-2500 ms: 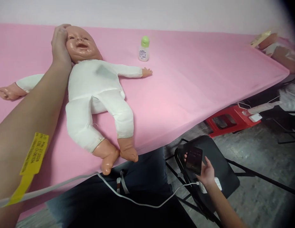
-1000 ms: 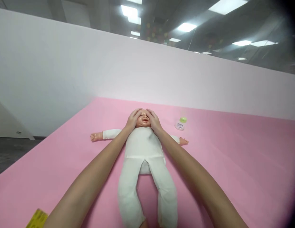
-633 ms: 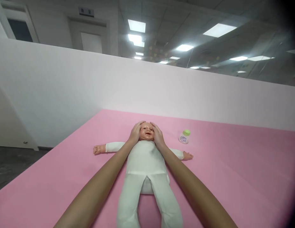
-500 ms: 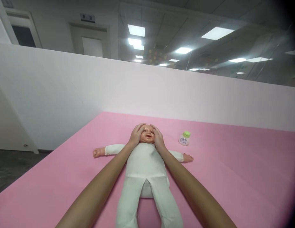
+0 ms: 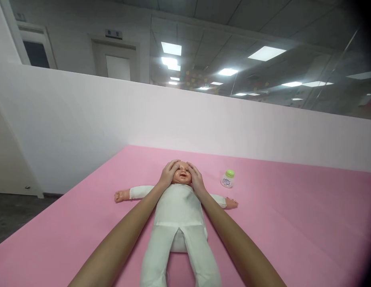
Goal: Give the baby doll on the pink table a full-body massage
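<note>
A baby doll point(image 5: 180, 207) in white cloth lies on its back, arms spread out to both sides, its smiling face point(image 5: 183, 175) turned upward. Flat along the left side of its head rests my left hand point(image 5: 168, 174), fingers stretched toward the forehead. My right hand point(image 5: 197, 177) lies against the other side in the same way, fingers extended. Between the two hands the doll's nose, mouth and part of its forehead show; the sides of its head are covered.
To the right of the doll's head stands a small clear bottle point(image 5: 227, 181) with a green cap. A pink surface point(image 5: 278, 223) lies under everything. White panels point(image 5: 188, 119) rise behind it and at the left, with doors and ceiling lights beyond.
The whole view has shifted, so the doll, hands and bottle appear slightly lower and farther left. Both hands stay against the doll's head.
</note>
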`<state>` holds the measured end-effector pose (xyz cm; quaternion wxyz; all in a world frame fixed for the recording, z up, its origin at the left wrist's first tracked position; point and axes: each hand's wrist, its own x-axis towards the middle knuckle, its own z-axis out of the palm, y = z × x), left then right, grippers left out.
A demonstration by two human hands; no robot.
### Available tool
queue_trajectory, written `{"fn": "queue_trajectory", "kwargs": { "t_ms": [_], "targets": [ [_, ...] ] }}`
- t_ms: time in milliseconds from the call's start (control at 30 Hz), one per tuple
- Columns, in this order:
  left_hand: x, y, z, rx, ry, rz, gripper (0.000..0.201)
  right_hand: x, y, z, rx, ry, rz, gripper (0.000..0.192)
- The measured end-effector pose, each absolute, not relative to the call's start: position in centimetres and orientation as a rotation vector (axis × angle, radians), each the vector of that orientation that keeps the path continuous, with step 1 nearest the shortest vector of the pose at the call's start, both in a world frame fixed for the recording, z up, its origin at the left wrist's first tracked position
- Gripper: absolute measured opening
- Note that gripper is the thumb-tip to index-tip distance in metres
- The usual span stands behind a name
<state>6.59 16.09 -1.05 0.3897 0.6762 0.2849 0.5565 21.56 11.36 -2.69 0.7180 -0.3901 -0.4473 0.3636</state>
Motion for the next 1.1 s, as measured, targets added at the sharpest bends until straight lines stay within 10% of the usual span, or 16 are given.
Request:
{"fn": "queue_trajectory", "kwargs": {
  "t_ms": [1100],
  "targets": [
    [7.4, 15.8, 0.5, 1.594, 0.725, 1.324, 0.037, 20.7, 10.6, -2.0, -1.029, -0.954, 0.710, 0.052]
  ]
}}
